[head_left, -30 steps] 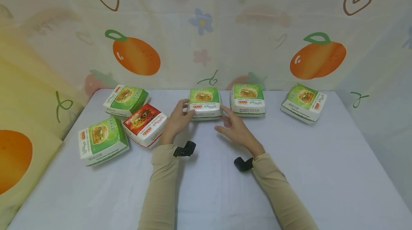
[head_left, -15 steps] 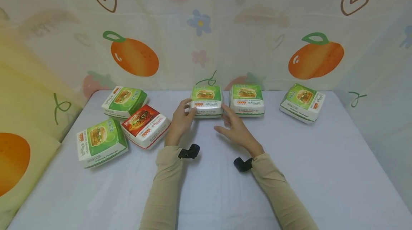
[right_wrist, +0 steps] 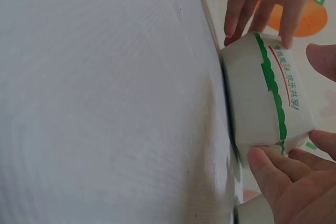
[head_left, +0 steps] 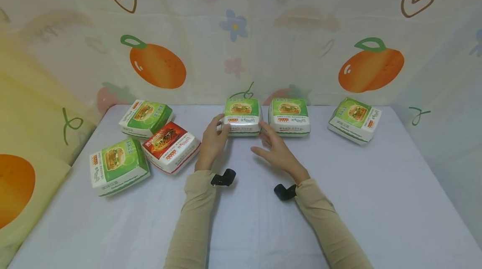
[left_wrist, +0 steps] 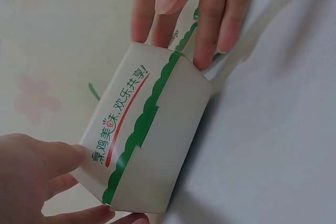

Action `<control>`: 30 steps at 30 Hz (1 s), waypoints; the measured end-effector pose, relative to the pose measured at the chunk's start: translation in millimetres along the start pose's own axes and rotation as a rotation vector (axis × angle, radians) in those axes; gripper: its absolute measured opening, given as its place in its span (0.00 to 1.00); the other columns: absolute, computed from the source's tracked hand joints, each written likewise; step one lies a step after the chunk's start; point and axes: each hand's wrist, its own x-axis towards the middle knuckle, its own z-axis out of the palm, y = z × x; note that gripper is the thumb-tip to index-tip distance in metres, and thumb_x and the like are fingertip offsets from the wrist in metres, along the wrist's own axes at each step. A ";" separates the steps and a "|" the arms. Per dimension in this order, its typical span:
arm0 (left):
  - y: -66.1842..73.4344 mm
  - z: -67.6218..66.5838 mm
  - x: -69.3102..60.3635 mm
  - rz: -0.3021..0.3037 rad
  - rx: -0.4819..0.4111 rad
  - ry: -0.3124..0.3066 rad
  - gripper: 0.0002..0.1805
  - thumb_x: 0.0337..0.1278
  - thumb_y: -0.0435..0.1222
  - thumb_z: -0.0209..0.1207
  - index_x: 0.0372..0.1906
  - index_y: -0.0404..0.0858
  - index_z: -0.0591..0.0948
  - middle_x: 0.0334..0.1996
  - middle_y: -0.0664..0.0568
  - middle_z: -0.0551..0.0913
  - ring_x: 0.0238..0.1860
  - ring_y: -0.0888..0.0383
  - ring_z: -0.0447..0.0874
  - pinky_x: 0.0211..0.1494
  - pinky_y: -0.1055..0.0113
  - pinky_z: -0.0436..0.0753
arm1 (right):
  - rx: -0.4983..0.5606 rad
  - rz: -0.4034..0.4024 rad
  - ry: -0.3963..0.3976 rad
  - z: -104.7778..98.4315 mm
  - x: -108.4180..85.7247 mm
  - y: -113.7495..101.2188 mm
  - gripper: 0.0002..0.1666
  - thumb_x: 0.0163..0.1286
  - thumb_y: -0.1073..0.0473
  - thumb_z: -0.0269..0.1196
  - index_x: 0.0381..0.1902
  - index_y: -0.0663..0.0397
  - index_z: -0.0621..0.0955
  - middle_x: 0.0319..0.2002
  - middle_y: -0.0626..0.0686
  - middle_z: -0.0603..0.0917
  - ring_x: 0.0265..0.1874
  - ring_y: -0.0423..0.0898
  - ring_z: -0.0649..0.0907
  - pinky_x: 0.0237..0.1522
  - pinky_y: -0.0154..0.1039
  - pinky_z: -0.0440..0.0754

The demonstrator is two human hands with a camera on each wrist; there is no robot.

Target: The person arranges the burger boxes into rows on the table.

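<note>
A green-and-white hamburger box (head_left: 242, 117) rests at the table's back edge between both hands. My left hand (head_left: 214, 140) touches its left end, with the thumb near the front corner and the fingers along the side. In the left wrist view, the box's white front (left_wrist: 163, 129) with a green scalloped band faces me. My right hand (head_left: 278, 151) has its fingers extended at the box's right end, in the narrow space beside a second green hamburger box (head_left: 289, 117). The right thumb stands away from the box. Neither hand is wrapped around it.
On the left, a red hamburger box (head_left: 171, 147) lies against two green ones, one behind (head_left: 146, 118) and one in front (head_left: 119, 166). Another green box (head_left: 355, 120) sits turned at the right. A printed curtain (head_left: 241, 51) hangs behind the white table (head_left: 248, 227).
The middle hamburger box has shifted slightly right and back, closer to the green box beside it. My left hand has moved right with it. My right hand has barely moved.
</note>
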 end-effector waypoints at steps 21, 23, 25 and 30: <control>0.4 3.2 -0.7 0.006 0.011 0.007 0.30 0.74 0.49 0.48 0.76 0.49 0.60 0.73 0.40 0.65 0.66 0.41 0.74 0.68 0.47 0.74 | -0.016 0.003 0.009 -1.2 -1.1 1.2 0.50 0.68 0.61 0.65 0.79 0.56 0.50 0.80 0.59 0.50 0.75 0.61 0.62 0.74 0.52 0.65; 0.8 2.2 -1.2 0.005 0.010 0.005 0.31 0.74 0.48 0.48 0.76 0.48 0.60 0.73 0.40 0.65 0.66 0.42 0.74 0.68 0.47 0.74 | -0.016 0.004 0.010 -1.4 -1.0 0.7 0.50 0.68 0.61 0.65 0.79 0.56 0.51 0.80 0.59 0.50 0.75 0.61 0.62 0.74 0.51 0.65; 1.8 1.4 -1.3 0.000 0.009 0.013 0.31 0.74 0.49 0.49 0.76 0.48 0.60 0.73 0.40 0.65 0.66 0.43 0.74 0.68 0.47 0.74 | -0.021 0.004 0.010 -2.0 -1.1 -0.7 0.49 0.69 0.61 0.65 0.79 0.56 0.51 0.79 0.59 0.51 0.75 0.61 0.63 0.73 0.50 0.66; 6.3 -2.0 -1.5 -0.006 -0.006 0.031 0.31 0.72 0.48 0.50 0.76 0.48 0.61 0.72 0.41 0.65 0.67 0.44 0.72 0.67 0.48 0.75 | -0.039 0.017 0.007 -6.3 -2.6 -7.2 0.47 0.69 0.60 0.65 0.78 0.55 0.53 0.79 0.57 0.53 0.73 0.60 0.66 0.71 0.50 0.69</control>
